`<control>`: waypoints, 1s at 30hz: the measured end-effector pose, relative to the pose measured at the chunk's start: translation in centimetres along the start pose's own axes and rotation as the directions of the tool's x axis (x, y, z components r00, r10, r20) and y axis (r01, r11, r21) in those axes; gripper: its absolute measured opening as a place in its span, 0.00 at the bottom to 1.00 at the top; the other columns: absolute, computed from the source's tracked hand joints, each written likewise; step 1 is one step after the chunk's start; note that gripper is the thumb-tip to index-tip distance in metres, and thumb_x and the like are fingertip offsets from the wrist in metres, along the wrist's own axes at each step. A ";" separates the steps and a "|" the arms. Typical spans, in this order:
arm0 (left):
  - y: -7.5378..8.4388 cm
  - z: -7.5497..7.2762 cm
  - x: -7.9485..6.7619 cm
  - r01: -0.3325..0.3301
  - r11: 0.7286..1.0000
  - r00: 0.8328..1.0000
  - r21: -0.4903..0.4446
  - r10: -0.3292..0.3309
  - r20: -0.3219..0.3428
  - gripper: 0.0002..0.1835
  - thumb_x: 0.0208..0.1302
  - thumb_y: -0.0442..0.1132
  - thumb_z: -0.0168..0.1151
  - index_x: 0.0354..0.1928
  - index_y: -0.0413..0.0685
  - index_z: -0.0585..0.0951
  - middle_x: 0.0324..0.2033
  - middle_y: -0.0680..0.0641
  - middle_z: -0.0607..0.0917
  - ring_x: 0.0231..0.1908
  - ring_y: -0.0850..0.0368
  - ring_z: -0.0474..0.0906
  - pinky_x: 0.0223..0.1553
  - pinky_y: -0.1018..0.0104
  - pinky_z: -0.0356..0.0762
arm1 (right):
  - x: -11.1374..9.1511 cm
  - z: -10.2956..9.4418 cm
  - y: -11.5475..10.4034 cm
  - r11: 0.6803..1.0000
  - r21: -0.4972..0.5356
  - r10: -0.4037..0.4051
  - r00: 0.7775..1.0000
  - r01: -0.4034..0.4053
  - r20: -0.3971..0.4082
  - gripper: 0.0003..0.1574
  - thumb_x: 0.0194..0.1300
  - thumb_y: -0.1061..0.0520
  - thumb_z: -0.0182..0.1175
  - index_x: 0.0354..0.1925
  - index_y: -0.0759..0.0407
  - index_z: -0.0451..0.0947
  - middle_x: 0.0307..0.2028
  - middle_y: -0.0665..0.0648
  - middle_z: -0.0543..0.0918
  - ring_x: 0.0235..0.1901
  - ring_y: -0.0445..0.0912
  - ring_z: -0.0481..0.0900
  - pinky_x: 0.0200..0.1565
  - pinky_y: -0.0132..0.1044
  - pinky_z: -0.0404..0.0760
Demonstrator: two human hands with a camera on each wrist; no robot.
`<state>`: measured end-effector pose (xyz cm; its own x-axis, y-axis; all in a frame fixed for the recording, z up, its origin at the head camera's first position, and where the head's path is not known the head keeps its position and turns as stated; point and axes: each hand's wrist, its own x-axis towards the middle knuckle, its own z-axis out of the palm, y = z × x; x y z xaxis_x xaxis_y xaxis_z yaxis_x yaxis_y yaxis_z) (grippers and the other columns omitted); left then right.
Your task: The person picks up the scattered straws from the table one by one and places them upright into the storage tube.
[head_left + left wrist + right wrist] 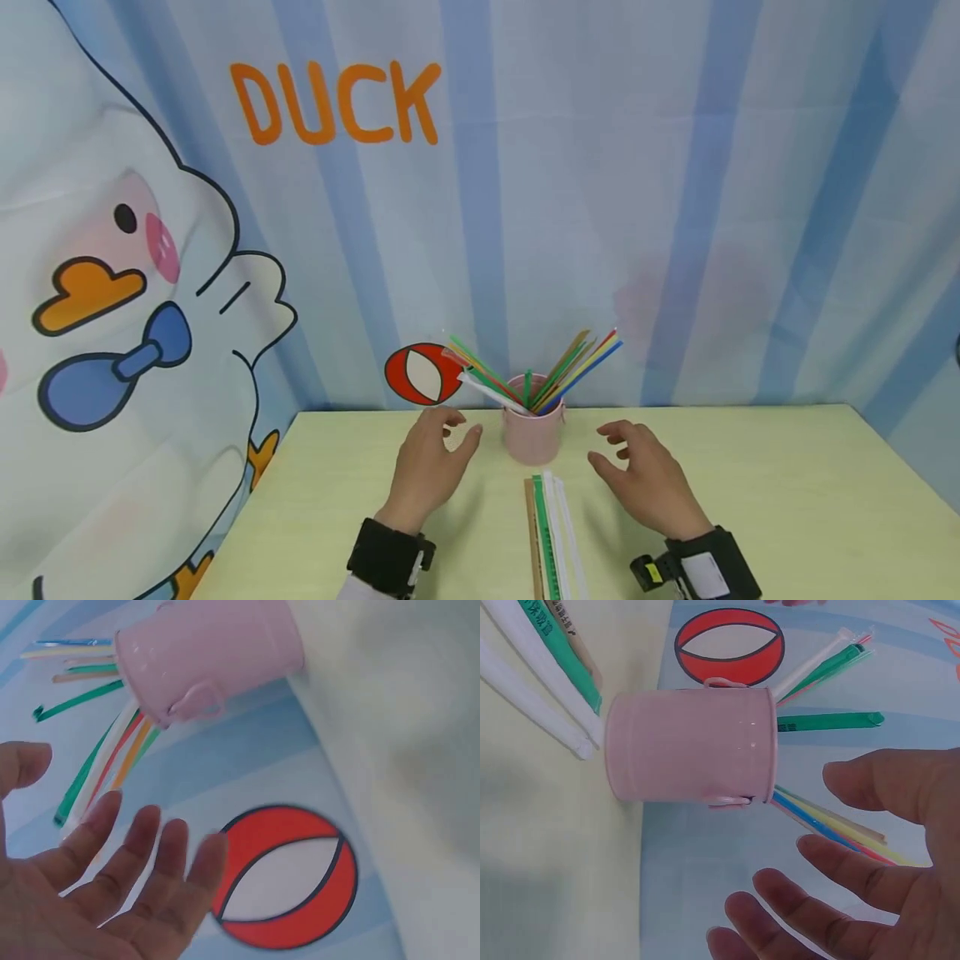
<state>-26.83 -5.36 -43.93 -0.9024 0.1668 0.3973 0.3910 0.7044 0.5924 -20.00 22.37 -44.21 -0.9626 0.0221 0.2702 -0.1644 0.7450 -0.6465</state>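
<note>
A pink metal bucket (533, 437) stands on the table between the two hands, holding several drinking straws (567, 375) that fan out over its rim. My left hand (431, 457) hovers on its left side, fingers spread and loosely bent, with nothing in it. On the other side my right hand (647, 479) is held the same way, also without anything in its grasp. The right wrist view shows its fingers apart from the bucket (694, 746). In front of the bucket lie several paper-wrapped straws (551, 533), brown, green and white, side by side.
The pale yellow table (810, 492) ends at a blue striped curtain (585, 208) printed with a duck (112, 350), the word DUCK and a red and white ball (423, 374). Black camera bands (708, 567) sit on both wrists.
</note>
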 end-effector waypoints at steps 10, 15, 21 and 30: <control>1.6 -2.7 -2.2 -0.052 0.981 0.979 0.186 0.013 0.204 0.41 0.64 0.68 0.49 0.66 0.43 0.65 0.66 0.39 0.66 0.65 0.42 0.56 0.63 0.42 0.63 | -0.4 -0.8 -1.2 0.999 -0.050 0.001 1.000 0.001 0.028 0.27 0.65 0.45 0.59 0.57 0.57 0.70 0.48 0.61 0.76 0.42 0.52 0.76 0.38 0.50 0.78; 1.8 -2.7 -2.6 -0.095 0.976 0.968 0.196 0.044 0.247 0.42 0.65 0.69 0.47 0.67 0.41 0.64 0.67 0.37 0.63 0.67 0.39 0.53 0.66 0.40 0.57 | -0.5 -0.6 -1.7 0.996 -0.069 0.054 0.994 -0.048 0.093 0.30 0.64 0.42 0.59 0.58 0.57 0.70 0.49 0.61 0.76 0.43 0.53 0.76 0.39 0.50 0.78; 1.4 -2.1 -2.8 -0.119 0.964 0.960 0.237 0.050 0.276 0.42 0.65 0.68 0.47 0.67 0.42 0.64 0.67 0.37 0.64 0.66 0.36 0.53 0.64 0.36 0.58 | -0.5 0.3 -1.7 0.989 -0.118 0.106 0.980 -0.086 0.171 0.29 0.62 0.41 0.61 0.54 0.56 0.73 0.45 0.59 0.79 0.36 0.47 0.76 0.34 0.45 0.77; 1.3 -2.2 -2.5 -0.144 0.948 0.951 0.282 0.054 0.303 0.42 0.64 0.69 0.47 0.68 0.43 0.64 0.68 0.38 0.62 0.67 0.36 0.50 0.63 0.35 0.58 | -0.9 2.1 -1.5 0.977 -0.163 0.179 0.942 -0.136 0.286 0.20 0.56 0.43 0.66 0.38 0.55 0.77 0.24 0.50 0.78 0.22 0.44 0.71 0.24 0.41 0.71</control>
<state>-23.65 -6.35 -42.65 -0.8925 0.4056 0.1975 0.4492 0.8391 0.3068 -19.35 19.81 -44.96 -0.9972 -0.0365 -0.0649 0.0055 0.8336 -0.5524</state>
